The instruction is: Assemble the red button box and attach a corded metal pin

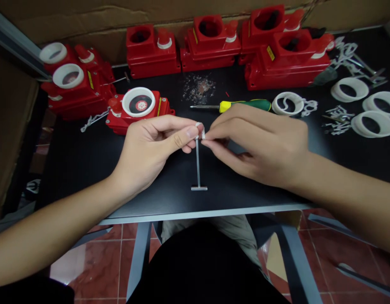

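Between thumb and fingers my left hand [156,145] pinches the top of a small metal T-shaped hammer [198,164], where a white cord [203,132] is attached. The hammer hangs head down above the black tabletop. Close on the right, my right hand [258,141] pinches the white cord between thumb and index finger. The cord makes a short loop between the two hands. Its knot or end is mostly covered by my fingertips.
Behind my hands lie a green and yellow screwdriver [242,105] and a pile of debris [199,88]. Red boxes [153,50] line the back; one with a white ring [138,102] stands left. Loose white rings [373,123], screws [339,119] and corded hammers [361,63] lie right.
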`<move>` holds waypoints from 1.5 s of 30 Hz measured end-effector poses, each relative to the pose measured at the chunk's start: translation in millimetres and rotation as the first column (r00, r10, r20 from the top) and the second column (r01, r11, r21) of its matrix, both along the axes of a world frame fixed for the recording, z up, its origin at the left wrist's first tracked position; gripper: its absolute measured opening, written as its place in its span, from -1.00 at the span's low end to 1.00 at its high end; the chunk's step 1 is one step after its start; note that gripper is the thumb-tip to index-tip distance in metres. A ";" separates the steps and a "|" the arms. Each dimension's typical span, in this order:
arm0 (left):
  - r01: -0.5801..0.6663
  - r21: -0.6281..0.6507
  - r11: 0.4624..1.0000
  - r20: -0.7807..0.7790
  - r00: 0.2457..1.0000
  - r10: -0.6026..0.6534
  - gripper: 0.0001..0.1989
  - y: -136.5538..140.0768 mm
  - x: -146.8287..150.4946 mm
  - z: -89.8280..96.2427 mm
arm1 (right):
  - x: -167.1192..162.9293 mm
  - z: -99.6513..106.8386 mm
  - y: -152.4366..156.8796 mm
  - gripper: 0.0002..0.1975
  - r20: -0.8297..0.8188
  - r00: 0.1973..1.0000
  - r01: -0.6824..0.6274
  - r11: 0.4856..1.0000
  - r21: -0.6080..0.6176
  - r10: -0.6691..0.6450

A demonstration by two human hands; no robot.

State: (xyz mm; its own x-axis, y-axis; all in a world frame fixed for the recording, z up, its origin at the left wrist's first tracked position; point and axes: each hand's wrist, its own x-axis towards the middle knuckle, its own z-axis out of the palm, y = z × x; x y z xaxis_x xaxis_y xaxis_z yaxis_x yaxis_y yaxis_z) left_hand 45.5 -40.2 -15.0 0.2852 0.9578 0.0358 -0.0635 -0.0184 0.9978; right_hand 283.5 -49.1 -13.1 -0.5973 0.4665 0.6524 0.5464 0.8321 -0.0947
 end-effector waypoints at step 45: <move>0.314 0.019 0.949 -0.253 0.920 -0.299 -0.85 15.3 -11.9 14.2 | -3.4 -6.6 2.2 -0.93 -0.130 0.983 -0.141 0.986 -0.091 0.128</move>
State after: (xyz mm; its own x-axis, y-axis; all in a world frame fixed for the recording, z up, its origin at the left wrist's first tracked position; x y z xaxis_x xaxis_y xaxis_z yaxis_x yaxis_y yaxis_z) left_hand 33.7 -24.9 -0.9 0.5713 0.8205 -0.0197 0.1698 -0.0947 0.9809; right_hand 280.1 -46.8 -19.7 -0.5770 0.4534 0.6794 0.4091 0.8803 -0.2400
